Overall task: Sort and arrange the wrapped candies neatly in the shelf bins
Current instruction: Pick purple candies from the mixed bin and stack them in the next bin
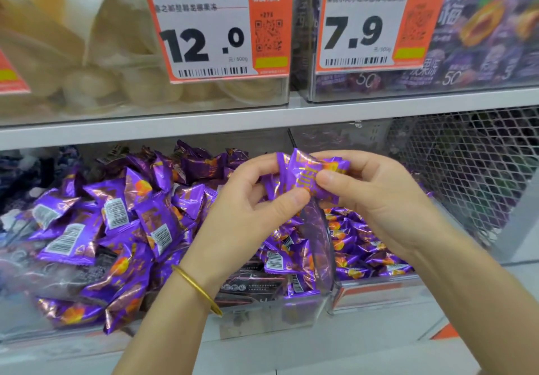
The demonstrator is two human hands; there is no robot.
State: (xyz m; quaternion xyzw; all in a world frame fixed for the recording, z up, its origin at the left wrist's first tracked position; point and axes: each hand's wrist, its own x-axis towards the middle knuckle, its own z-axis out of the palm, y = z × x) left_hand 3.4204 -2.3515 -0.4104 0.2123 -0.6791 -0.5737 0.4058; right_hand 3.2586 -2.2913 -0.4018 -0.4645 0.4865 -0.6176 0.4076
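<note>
The upper shelf board (204, 125) hangs close over my working space, and the mesh panel (466, 170) walls off the right. Of the 2 bins, the left bin (262, 315) is heaped past its front rim, so a brushing forearm could spill packets. The right bin (376, 285) looks roomier. My left hand (250, 199) and right hand (379, 197) both pinch a purple candy (303, 176) above the clear divider (323, 229).

**Two hands hold purple candies**

The left hand (256, 199) and the right hand (376, 199) pinch a small bunch of purple candies (303, 176) between them, up in front of the shelf. Below them, a big candy pile (116, 229) lies in a clear bin (323, 243). A gold bracelet (195, 288) sits on the left wrist.
</note>
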